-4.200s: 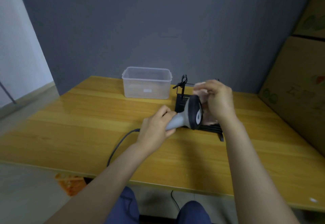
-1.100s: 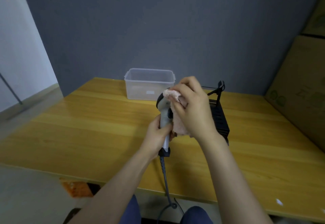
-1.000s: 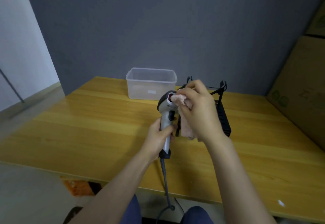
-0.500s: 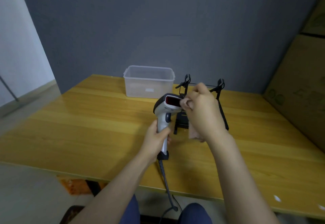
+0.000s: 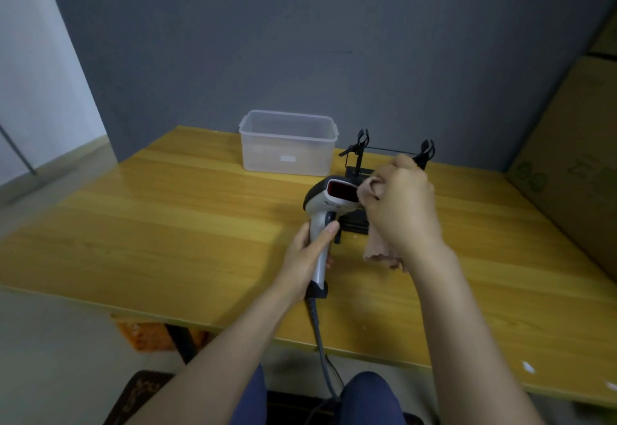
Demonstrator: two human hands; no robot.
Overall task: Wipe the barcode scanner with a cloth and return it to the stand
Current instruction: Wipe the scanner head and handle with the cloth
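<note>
My left hand (image 5: 309,259) grips the grey handle of the barcode scanner (image 5: 329,202), held upright above the table with its red window facing me. Its dark cable (image 5: 320,338) hangs off the table's front edge. My right hand (image 5: 402,206) is closed on a pale pink cloth (image 5: 379,252), a bunched corner touching the right edge of the scanner's window while the rest dangles below my palm. The black stand (image 5: 359,221) sits on the table behind the scanner, partly hidden, with two clip arms rising at its back.
A clear plastic tub (image 5: 287,142) stands near the grey wall, left of the stand. The wooden table (image 5: 167,224) spreads out to the left. Cardboard boxes (image 5: 574,161) line the right side. My knees show below the front edge.
The scanner was turned from lying sideways to upright, window toward me. Over the last second my right hand slid the cloth from the scanner's top to the right edge of its window.
</note>
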